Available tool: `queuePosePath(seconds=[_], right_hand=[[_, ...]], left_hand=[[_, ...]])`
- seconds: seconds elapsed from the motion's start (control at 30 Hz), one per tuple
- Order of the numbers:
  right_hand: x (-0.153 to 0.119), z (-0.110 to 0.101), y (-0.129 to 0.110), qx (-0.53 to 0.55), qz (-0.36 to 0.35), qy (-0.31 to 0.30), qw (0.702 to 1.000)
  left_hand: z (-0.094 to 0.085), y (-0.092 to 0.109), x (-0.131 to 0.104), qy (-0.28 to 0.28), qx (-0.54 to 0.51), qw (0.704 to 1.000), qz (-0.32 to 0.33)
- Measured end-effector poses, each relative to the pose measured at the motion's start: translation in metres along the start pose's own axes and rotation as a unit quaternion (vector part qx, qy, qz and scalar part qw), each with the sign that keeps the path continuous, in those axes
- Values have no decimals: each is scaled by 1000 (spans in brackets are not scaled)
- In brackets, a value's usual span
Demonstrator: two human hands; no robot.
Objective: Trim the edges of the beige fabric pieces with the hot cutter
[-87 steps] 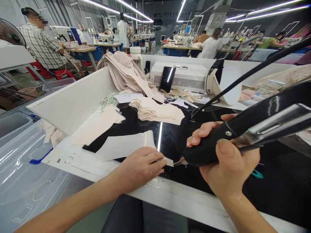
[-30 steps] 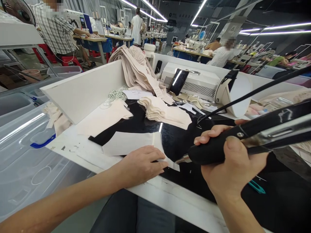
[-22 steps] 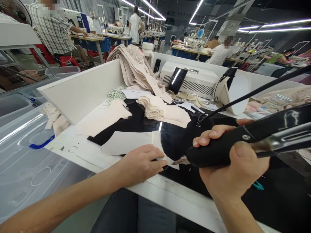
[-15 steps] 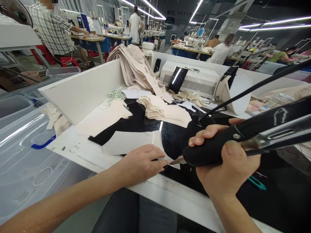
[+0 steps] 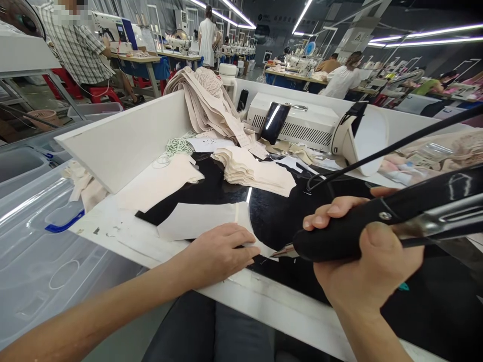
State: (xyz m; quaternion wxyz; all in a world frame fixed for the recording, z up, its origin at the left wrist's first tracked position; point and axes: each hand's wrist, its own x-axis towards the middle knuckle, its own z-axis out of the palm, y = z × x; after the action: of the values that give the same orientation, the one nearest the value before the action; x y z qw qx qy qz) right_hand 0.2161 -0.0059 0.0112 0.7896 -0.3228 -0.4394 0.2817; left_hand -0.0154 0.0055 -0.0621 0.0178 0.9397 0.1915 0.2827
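Pale, curved cloth (image 5: 199, 220) lies flat on the desk (image 5: 283, 301), left hand (image 5: 221, 254) covering part, its grip unclear; right hand (image 5: 364, 274) wraps its grip round the black tool (image 5: 335, 242), stacked pieces (image 5: 260, 174) beyond!

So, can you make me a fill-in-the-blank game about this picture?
The right grip holds a black tool with a tip made of ____.
Beyond the left grip, a stack of pale pieces lies on a shiny surface coloured ____.
The clear box at lower left has a clip coloured ____.
The shirt at far left has a ____ pattern.

Missing words: metal; black; blue; checked.
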Motion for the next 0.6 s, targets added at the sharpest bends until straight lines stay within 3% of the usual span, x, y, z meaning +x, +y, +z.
queuePosePath(seconds=[0.3,0.43,0.6], right_hand=[[1,6,1,-5,-8,7,1000],[9,0,8,-24,-27,3,999],[26,-7,23,-35,-40,24,998]], left_hand=[[-5,0,-1,11,-28,999,-18],[-20,-9,-5,30,-57,995,-75],[-39,-25,-17,-13,-13,996,-90]])
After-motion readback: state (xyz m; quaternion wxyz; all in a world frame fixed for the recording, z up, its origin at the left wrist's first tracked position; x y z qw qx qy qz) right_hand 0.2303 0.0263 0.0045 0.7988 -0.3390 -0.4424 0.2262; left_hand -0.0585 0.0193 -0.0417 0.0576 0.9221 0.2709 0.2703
